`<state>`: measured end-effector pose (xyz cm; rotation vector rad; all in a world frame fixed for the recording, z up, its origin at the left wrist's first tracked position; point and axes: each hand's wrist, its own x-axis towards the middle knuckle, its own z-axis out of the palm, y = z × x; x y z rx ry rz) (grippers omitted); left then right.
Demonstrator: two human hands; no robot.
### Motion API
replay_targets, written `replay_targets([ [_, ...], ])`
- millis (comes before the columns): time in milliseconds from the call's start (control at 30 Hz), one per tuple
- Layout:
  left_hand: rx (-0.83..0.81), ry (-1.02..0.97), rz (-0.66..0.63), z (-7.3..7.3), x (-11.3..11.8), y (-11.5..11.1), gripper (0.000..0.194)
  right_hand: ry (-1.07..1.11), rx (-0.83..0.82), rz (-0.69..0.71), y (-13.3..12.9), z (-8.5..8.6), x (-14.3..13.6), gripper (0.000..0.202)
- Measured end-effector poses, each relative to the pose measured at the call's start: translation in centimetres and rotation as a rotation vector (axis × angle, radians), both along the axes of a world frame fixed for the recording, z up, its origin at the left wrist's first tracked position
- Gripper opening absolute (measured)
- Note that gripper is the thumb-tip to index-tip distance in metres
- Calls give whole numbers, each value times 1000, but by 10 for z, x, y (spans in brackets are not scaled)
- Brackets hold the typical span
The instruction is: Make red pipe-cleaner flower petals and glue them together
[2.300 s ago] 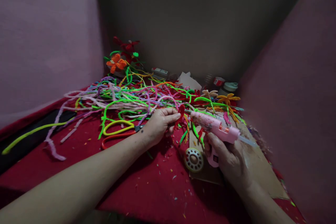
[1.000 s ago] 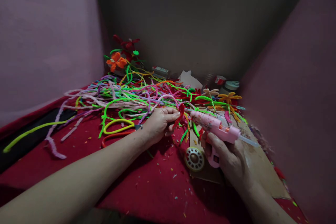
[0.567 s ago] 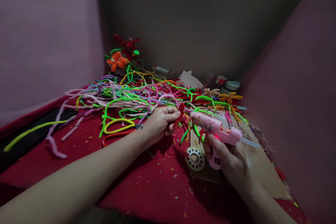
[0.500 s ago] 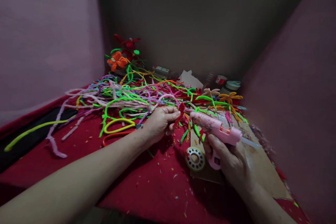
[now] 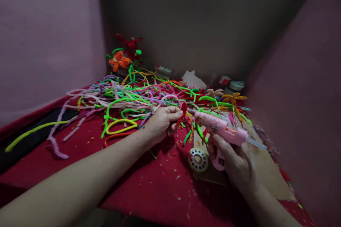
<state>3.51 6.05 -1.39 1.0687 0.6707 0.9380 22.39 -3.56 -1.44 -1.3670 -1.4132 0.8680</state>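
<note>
My left hand pinches a small red pipe cleaner piece between thumb and fingers, above the red cloth. My right hand is wrapped round the handle of a pink glue gun. Its nozzle points left, close to the red piece, and a clear glue stick sticks out of its back. Whether the nozzle touches the red piece I cannot tell. Scissors with one yellow and one red handle lie beside my left wrist, partly hidden. Below the gun is a round roll of tape.
A tangled heap of coloured pipe cleaners spreads behind my hands. Red and orange pipe cleaner flowers stand at the back left. Cardboard lies under my right hand. A lidded container and white paper are at the back.
The glue gun has shifted slightly to the right. The red piece has turned a little and moved slightly upward in my left hand.
</note>
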Motion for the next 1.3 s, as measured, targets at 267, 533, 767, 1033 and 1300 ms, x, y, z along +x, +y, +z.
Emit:
replay_targets([
  [267, 12, 12, -10, 2, 0, -1, 18, -7, -28, 24, 2, 3, -2, 34],
  [533, -5, -7, 11, 2, 0, 0, 16, -48, -21, 34, -1, 3, -1, 36],
  [767, -2, -21, 10, 4, 0, 0, 17, -83, -34, 24, -1, 5, -3, 36],
  [1033, -12, -8, 7, 3, 0, 0, 17, -70, 16, 6, -1, 1, -1, 33],
  [1300, -28, -18, 14, 5, 1, -1, 16, -74, 5, -4, -2, 4, -3, 34],
])
